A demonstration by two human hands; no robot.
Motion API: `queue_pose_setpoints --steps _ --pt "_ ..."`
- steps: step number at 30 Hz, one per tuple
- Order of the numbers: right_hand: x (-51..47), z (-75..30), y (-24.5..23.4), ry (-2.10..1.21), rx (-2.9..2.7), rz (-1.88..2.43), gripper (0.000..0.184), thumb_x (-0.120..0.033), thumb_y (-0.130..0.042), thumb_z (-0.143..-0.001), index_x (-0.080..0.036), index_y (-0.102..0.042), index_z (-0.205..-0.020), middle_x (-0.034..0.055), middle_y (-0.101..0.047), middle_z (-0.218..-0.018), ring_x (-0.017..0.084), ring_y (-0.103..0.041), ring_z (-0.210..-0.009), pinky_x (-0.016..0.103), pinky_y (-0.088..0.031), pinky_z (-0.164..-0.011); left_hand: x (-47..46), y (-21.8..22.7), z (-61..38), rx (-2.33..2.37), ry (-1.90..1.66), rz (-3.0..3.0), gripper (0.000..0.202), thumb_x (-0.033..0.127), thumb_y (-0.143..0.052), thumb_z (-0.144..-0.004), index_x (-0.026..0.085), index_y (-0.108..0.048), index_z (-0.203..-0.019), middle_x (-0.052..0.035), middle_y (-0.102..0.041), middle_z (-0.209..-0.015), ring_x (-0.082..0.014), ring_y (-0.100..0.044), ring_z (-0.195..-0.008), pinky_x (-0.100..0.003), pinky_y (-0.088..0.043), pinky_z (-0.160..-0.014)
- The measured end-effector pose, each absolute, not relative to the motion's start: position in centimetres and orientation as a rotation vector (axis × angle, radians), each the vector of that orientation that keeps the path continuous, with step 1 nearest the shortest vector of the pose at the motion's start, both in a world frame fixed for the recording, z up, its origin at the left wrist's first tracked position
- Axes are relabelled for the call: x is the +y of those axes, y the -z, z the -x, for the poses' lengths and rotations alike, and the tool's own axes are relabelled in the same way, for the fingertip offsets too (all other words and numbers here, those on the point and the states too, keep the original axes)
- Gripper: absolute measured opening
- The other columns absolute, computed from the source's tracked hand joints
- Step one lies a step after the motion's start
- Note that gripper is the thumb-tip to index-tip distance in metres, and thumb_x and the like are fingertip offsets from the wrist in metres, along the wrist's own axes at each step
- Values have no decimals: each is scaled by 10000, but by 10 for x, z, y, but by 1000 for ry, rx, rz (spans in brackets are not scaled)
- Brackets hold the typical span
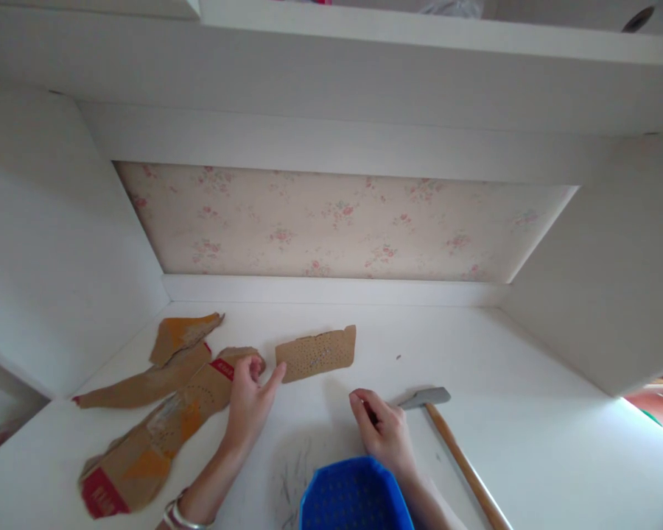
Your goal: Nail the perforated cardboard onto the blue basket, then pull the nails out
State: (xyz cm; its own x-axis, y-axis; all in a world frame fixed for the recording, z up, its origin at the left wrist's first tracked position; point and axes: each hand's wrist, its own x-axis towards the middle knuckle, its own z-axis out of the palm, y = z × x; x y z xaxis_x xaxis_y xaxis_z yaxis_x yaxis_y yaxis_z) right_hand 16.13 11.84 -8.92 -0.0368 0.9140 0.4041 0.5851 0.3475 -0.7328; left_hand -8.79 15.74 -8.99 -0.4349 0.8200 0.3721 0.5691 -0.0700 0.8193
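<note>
My left hand [250, 401] rests on the white desk [530, 412], index finger stretched toward a small torn cardboard piece [316, 353] full of tiny holes, thumb touching a longer cardboard strip [160, 434]. Its other fingers curl loosely and nothing is in its grasp. My right hand [384, 430] lies to the right with fingers curled, pinched on something too small to make out. A hammer [447, 434] with a grey head and wooden handle lies just right of that hand, not touched.
More torn cardboard scraps [171, 353] lie at the desk's back left. A blue perforated basket [356, 497] sits at the front edge between my arms. White side panels, a floral back wall [337, 221] and a shelf above enclose the desk.
</note>
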Motion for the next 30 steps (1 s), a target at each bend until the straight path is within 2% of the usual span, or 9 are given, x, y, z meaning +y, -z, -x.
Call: queue_pose_setpoints --steps 4,8,10,12,14,20,23,26,30 --pt "122 -157 87 -538 -1777 1363 350 -410 -413 -992 -197 -676 -905 -19 -618 -556 148 -590 -490 225 -397 -504 164 99 87 1901 -1508 -1584 644 587 -700 -712 152 -508 -1147 -75 -534 -1021 -241 -574 -872 -401 -499 -812" --pt "123 -156 86 -610 -1894 1338 328 -392 -415 -990 -216 -669 -878 -16 -641 -585 154 -619 -515 230 -396 -525 163 99 84 1753 -1379 -1650 595 510 -686 -755 149 -537 -1203 -120 -610 -1110 -275 -612 -985 -432 -482 -889" --pt "123 -156 86 -636 -1912 1342 324 -386 -412 -992 -221 -667 -878 -9 -656 -608 162 -634 -543 235 -397 -543 163 96 83 1703 -1313 -1594 494 484 -694 -752 165 -604 -1118 -104 -668 -1043 -281 -633 -973 -427 -471 -892" --pt "123 -157 86 -657 -1897 1361 333 -391 -400 -999 -222 -663 -881 -6 -653 -612 167 -634 -556 240 -393 -552 164 94 83 1681 -1279 -1541 349 487 -714 -728 184 -665 -894 -74 -692 -869 -291 -650 -888 -424 -474 -859" --pt "124 -158 87 -678 -1873 1375 335 -402 -399 -1001 -224 -658 -884 -8 -642 -613 168 -625 -560 244 -386 -556 165 93 85 1673 -1281 -1501 316 508 -712 -725 202 -639 -715 -49 -668 -729 -291 -654 -810 -416 -483 -818" --pt "124 -158 86 -742 -1782 1359 311 -421 -417 -995 -235 -646 -896 -25 -616 -627 162 -603 -576 249 -386 -573 163 88 82 1549 -1417 -1279 374 575 -618 -809 203 -597 -847 -9 -658 -749 -243 -689 -770 -348 -548 -716" --pt "125 -159 85 -755 -1673 1360 276 -440 -425 -990 -241 -616 -987 -46 -566 -610 160 -574 -571 245 -391 -551 157 83 67 1269 -1554 -882 336 462 -774 -721 195 -584 -795 27 -640 -754 -186 -680 -751 -321 -567 -739" --pt "127 -161 85 -768 -1554 1357 251 -432 -406 -994 -241 -554 -1058 -64 -517 -617 154 -536 -542 236 -411 -509 149 79 46 970 -1539 -548 313 262 -870 -631 175 -619 -797 7 -678 -848 -148 -671 -769 -302 -578 -756" --pt "128 -163 84 -739 -1456 1325 200 -347 -426 -976 -235 -529 -1106 20 -625 -910 173 -626 -773 271 -514 -713 139 76 27 899 -1388 -432 322 192 -871 -632 174 -659 -873 -26 -705 -931 -143 -675 -749 -252 -572 -639"
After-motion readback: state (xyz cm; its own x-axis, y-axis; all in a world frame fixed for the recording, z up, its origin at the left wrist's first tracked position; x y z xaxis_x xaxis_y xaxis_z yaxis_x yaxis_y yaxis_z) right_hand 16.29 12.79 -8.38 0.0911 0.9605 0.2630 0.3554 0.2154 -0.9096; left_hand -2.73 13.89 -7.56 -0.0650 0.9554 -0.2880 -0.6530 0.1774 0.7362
